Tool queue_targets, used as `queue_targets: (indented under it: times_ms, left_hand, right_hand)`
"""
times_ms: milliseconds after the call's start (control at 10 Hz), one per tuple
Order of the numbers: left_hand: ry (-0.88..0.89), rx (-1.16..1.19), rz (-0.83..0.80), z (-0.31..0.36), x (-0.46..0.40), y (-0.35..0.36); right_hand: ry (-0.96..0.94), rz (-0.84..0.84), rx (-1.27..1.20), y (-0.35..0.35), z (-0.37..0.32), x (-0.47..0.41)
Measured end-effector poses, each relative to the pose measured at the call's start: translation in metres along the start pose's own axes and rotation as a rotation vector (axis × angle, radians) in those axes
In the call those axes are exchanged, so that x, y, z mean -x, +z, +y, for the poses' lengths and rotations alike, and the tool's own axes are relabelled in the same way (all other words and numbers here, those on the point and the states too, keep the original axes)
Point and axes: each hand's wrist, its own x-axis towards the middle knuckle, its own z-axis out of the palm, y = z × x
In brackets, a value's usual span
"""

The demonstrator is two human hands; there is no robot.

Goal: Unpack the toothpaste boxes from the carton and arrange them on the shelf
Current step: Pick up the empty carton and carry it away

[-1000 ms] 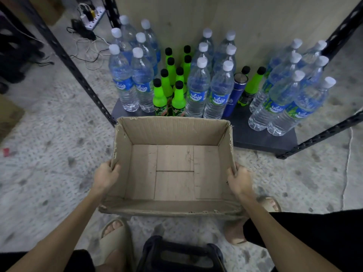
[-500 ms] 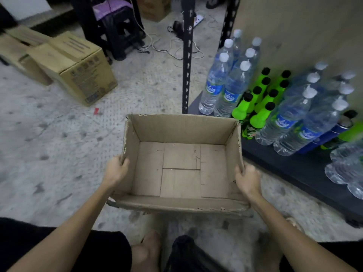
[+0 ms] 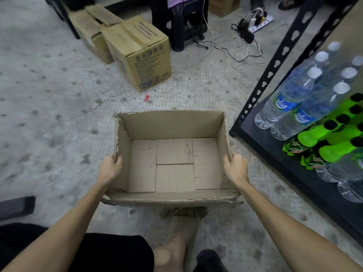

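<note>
An open brown carton [image 3: 170, 124] hangs in front of me above the floor, and its inside shows only bare cardboard. My left hand [image 3: 110, 167] grips its left wall, fingers curled over the rim. My right hand [image 3: 235, 169] grips the right wall the same way. No toothpaste boxes are in view. The black metal shelf [image 3: 275, 61] stands at the right, its bottom board holding water bottles [image 3: 290, 99] and green bottles [image 3: 334, 134].
Two closed cardboard boxes [image 3: 141, 54] sit on the concrete floor ahead to the left. A dark stool [image 3: 182, 20] and a power strip with tangled cables [image 3: 245, 40] lie beyond. My feet [image 3: 176, 246] are below the carton. A dark object [image 3: 17, 207] lies at the left edge.
The view has swung left with the carton held in both hands. The shelf and its bottles have shifted from straight ahead to the right edge, and the closed boxes have come into view.
</note>
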Motion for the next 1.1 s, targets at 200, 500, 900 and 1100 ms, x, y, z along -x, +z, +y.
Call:
queue_targets:
  times_ms: [200, 500, 900, 1100]
  left_hand:
    - [-0.081, 0.017, 0.002, -0.027, -0.022, -0.014]
    - [-0.080, -0.026, 0.033, -0.027, -0.016, -0.005]
    - [-0.215, -0.081, 0.141, -0.018, 0.003, -0.005]
    - [0.157, -0.346, 0.379, 0.041, 0.058, 0.032]
  right_hand:
    - [-0.046, -0.099, -0.005, 0.031, -0.028, -0.017]
    - [-0.050, -0.085, 0.081, 0.046, -0.022, -0.026]
    - [-0.063, 0.012, 0.263, 0.030, -0.023, -0.002]
    - [0.012, 0.219, 0.045, -0.021, -0.011, 0.027]
